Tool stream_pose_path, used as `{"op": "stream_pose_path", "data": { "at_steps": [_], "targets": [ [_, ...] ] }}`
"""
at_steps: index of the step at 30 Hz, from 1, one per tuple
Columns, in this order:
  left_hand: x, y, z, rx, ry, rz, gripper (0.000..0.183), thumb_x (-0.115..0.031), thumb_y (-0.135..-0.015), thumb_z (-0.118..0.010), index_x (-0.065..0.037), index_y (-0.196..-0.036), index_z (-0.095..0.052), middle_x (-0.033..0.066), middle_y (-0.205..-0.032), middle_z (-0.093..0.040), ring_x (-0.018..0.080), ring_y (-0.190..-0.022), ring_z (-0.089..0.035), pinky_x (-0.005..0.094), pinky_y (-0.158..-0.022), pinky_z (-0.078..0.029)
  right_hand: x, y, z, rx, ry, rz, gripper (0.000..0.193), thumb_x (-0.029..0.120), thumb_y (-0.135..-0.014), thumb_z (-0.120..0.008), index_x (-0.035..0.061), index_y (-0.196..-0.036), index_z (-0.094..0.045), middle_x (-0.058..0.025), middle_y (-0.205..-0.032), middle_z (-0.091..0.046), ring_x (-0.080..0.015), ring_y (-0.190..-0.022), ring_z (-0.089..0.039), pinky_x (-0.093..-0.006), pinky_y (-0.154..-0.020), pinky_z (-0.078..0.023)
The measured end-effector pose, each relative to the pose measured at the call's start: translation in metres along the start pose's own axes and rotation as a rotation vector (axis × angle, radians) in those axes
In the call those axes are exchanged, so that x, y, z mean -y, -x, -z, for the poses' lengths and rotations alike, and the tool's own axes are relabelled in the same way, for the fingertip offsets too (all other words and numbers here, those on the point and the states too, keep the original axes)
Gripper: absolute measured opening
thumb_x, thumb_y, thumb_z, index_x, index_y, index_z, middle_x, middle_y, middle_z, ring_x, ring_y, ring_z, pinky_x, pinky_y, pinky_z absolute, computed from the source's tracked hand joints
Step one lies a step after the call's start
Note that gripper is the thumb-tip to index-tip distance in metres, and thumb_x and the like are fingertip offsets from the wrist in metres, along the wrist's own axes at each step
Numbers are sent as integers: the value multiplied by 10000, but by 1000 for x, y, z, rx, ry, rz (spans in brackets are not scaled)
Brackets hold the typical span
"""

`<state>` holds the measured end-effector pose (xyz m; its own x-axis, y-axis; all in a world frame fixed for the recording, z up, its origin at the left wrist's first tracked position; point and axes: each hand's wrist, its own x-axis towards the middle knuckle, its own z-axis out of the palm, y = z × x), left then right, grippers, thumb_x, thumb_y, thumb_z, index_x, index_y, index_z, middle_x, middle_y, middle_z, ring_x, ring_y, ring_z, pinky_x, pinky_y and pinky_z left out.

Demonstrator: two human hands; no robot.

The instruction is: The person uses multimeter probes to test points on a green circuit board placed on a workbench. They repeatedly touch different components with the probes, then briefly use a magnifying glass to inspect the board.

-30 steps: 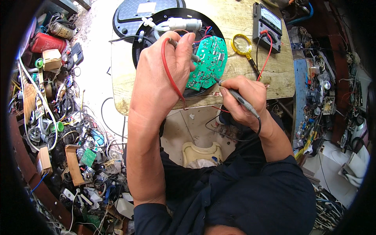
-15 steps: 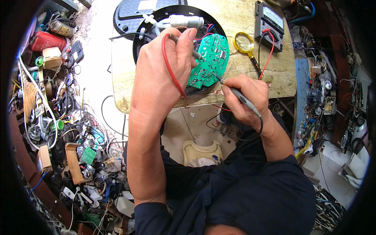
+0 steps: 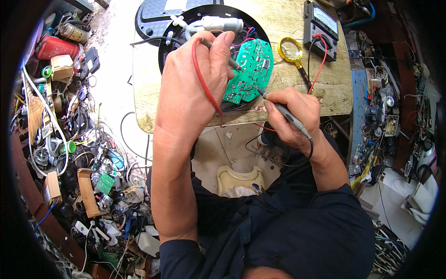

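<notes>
A green circuit board (image 3: 253, 69) lies tilted over a round black housing (image 3: 258, 27) on the wooden table. My left hand (image 3: 193, 79) is closed round a grey test probe with a red lead (image 3: 200, 74); its tip is at the board's left part. My right hand (image 3: 295, 114) pinches a second grey test probe (image 3: 290, 116) with a black lead, its tip at the board's lower edge area. Whether either tip touches the board I cannot tell. Both leads' colours match those plugged into the analogue multimeter (image 3: 321, 30) at the back right.
A yellow-rimmed magnifying glass (image 3: 291, 50) lies right of the board. Behind the housing is a dark flat cover (image 3: 155, 23), with a white pump-like cylinder (image 3: 220, 24) nearer. Heaped parts and cables (image 3: 102, 186) fill the floor at left. A cream stool (image 3: 239, 179) stands below the table edge.
The view has shifted very slightly, moving the table things a few pixels right. Both hands keep their probes at nearly the same places on the board.
</notes>
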<state>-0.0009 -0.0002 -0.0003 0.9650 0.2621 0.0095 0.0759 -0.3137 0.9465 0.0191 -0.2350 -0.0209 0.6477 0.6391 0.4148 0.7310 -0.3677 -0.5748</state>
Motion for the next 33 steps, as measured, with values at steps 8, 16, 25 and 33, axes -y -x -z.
{"op": "stream_pose_path", "data": {
  "at_steps": [8,16,25,33],
  "targets": [
    [2,0,-1,13,6,-3,466,-436,-1153,-549,-24,-994,-700,18,-725,-695,57,-560,-564,233,-506,-425,1,0,0,2,1,-10,205,-30,-815,-796,20,-982,-688,-135,-799,-718,-301,-637,-713,-380,-547,-536],
    [0,0,0,6,-7,11,464,-432,-1152,-552,-23,-1001,-708,18,-728,-697,60,-560,-564,239,-509,-430,0,0,0,9,-3,-4,210,-33,-814,-794,17,-988,-687,-136,-802,-719,-301,-644,-717,-381,-552,-541],
    [2,0,1,26,-11,9,448,-405,-1153,-556,-18,-980,-702,24,-728,-698,64,-565,-562,247,-523,-431,0,-1,1,6,1,5,204,-37,-818,-794,16,-983,-688,-140,-807,-725,-299,-647,-722,-375,-555,-546],
    [3,2,3,46,-2,12,419,-378,-1154,-565,-17,-990,-699,24,-729,-694,63,-570,-563,247,-523,-430,1,-2,0,-3,-7,-3,199,-36,-822,-797,17,-980,-689,-140,-803,-726,-300,-640,-722,-379,-547,-544]
  ]
}}
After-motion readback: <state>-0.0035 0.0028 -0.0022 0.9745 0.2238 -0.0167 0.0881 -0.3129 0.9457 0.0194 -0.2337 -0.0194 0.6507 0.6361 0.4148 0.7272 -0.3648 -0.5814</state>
